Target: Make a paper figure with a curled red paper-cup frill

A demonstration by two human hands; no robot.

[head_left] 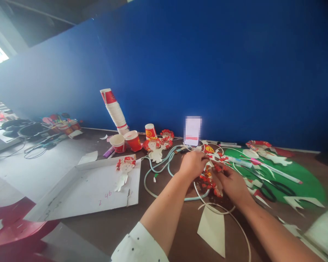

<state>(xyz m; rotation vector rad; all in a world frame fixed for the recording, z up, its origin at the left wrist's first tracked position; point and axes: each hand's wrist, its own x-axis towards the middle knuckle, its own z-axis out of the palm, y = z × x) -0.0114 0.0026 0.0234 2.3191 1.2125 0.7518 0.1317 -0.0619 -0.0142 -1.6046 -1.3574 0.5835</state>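
Both hands meet over the worktop. The right hand pinches a red-and-white paper cut-out between thumb and fingers; the left hand, fingers curled nearly closed, adjoins its upper edge, its grip hidden.

On a brown table, the left hand and right hand pinch a red-and-white cut-paper piece between them. To the left, a paper figure with red fringe lies on a white board marked with red handwriting. Farther back, a leaning stack of paper cups rises behind two upright cups, with an upturned cup to their right. Pale blue cable loops left of the hands. On the right, black-handled scissors and a pink-and-white pen rest over a green sheet. A blue partition stands at the far side.
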